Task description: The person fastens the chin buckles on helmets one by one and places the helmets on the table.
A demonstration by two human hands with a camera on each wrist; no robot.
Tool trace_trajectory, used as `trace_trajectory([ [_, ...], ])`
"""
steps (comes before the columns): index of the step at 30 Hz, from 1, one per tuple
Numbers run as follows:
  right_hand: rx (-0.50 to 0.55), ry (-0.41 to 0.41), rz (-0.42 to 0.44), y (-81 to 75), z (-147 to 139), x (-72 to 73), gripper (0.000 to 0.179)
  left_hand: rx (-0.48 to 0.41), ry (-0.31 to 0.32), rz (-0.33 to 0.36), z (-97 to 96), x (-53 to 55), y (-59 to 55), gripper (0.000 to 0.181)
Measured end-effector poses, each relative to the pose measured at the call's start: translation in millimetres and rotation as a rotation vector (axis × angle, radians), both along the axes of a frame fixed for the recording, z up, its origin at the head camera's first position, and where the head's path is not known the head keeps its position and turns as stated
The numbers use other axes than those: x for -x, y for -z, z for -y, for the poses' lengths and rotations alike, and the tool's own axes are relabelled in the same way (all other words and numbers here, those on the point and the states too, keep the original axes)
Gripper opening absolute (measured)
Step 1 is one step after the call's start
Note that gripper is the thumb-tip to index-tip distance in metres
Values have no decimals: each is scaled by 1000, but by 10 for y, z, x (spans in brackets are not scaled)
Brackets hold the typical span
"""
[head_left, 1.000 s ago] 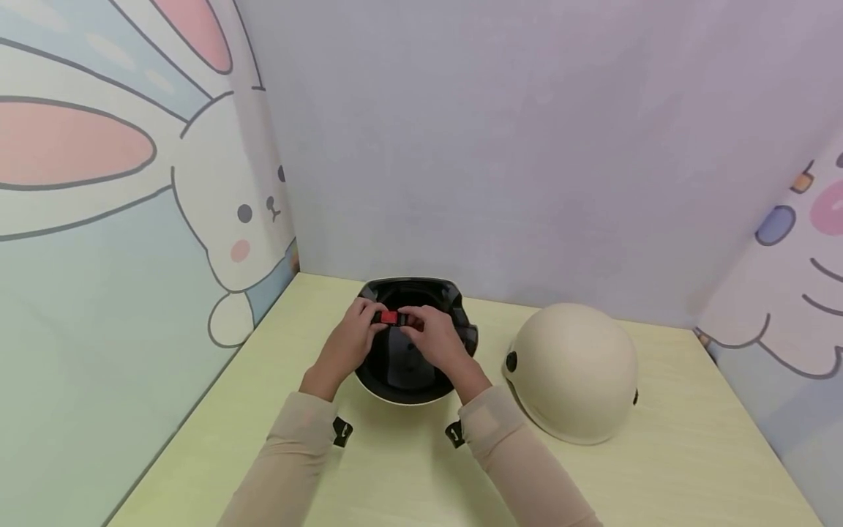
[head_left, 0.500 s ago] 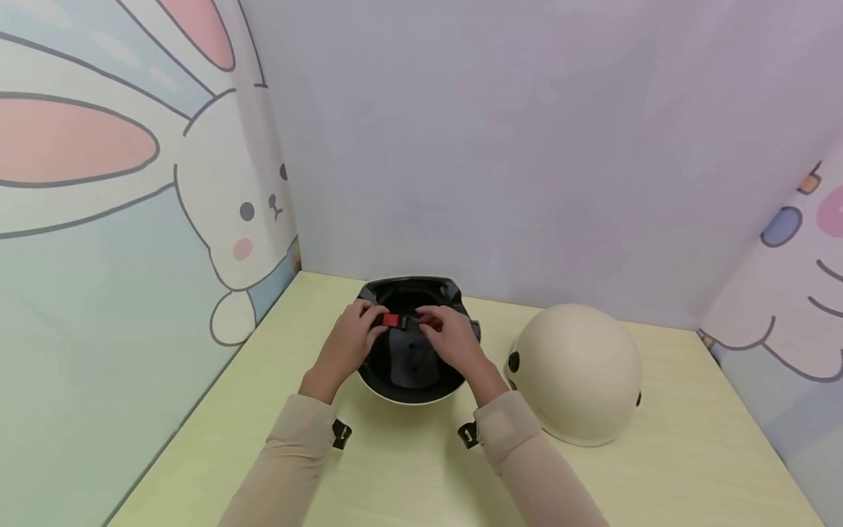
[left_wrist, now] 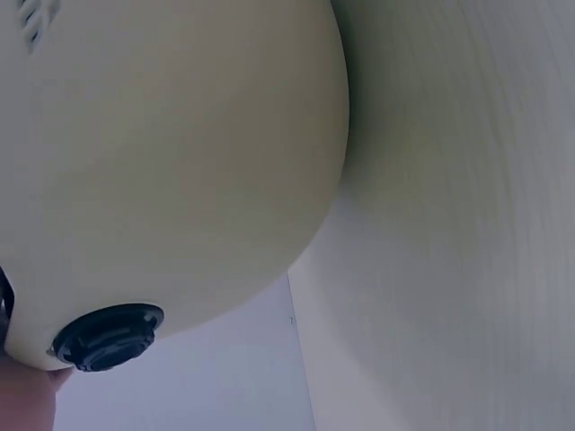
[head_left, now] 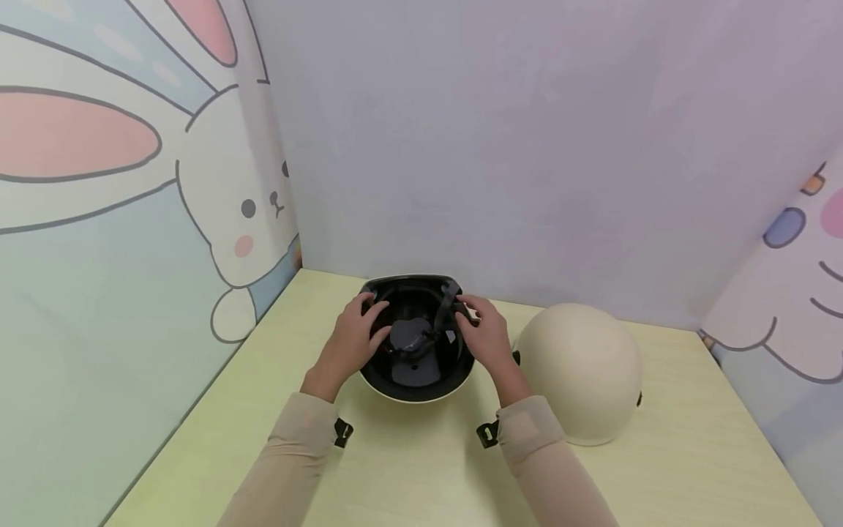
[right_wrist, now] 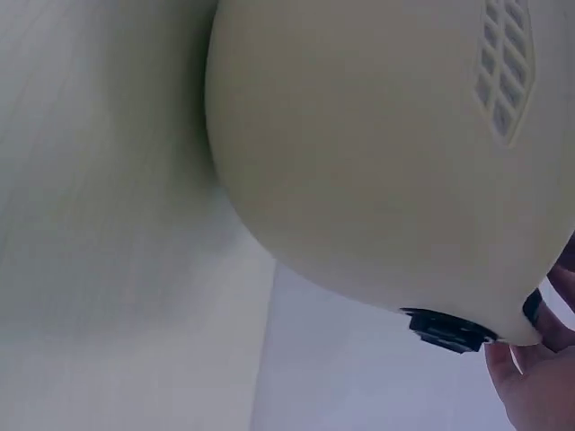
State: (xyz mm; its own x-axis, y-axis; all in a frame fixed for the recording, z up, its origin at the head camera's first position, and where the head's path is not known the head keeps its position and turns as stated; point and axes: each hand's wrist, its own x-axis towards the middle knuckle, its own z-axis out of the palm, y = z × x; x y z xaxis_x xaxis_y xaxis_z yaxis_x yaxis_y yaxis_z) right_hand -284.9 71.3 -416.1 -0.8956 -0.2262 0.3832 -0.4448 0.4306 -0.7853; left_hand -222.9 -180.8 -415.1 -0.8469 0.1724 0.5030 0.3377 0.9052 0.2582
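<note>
An upturned cream helmet (head_left: 416, 388) with a black inside sits near the back of the table. My left hand (head_left: 347, 340) holds its left rim, thumb and a finger reaching over the inside; a fingertip shows past the shell edge in the left wrist view. At the right rim, my right hand (head_left: 489, 338) grips the edge, its fingers (right_wrist: 548, 328) bent round it in the right wrist view. The black chin strap (head_left: 443, 311) hangs down into the helmet, with a small red part faintly visible near its lower left. A round black knob (left_wrist: 108, 337) is on the shell's side.
A second cream helmet (head_left: 579, 373) rests dome up just right of my right wrist. The pale yellow table (head_left: 408, 476) meets a plain back wall (head_left: 487, 146) close behind both helmets. A rabbit-printed wall (head_left: 217, 183) runs along the left.
The joined red and black buckle that both hands held is released, and the strap has dropped into the helmet. My right hand has moved right to the rim; the left stays near the left rim.
</note>
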Motion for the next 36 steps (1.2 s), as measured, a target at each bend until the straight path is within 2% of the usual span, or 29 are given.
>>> trace_trajectory([
  [5, 123, -3, 160, 150, -66, 6, 46, 25, -56, 68, 0, 14, 5, 58],
  [9, 151, -11, 208, 240, -75, 9, 49, 42, -82, 116, 6, 26, 5, 59],
  [13, 177, -24, 203, 270, -67, 4, 49, 66, -112, 146, 9, 52, 11, 60],
  [18, 187, -32, 218, 257, -63, -13, 50, 54, -145, 202, 3, 96, 39, 64],
  [25, 185, -47, 198, 181, -93, -29, 54, -20, -162, 288, -30, 149, 146, 69],
  [28, 183, -69, 169, 138, -104, -37, 54, -66, -153, 302, -47, 170, 221, 69],
  [36, 192, -75, 83, -25, -90, -100, 53, -211, -74, 356, -113, 199, 455, 72],
])
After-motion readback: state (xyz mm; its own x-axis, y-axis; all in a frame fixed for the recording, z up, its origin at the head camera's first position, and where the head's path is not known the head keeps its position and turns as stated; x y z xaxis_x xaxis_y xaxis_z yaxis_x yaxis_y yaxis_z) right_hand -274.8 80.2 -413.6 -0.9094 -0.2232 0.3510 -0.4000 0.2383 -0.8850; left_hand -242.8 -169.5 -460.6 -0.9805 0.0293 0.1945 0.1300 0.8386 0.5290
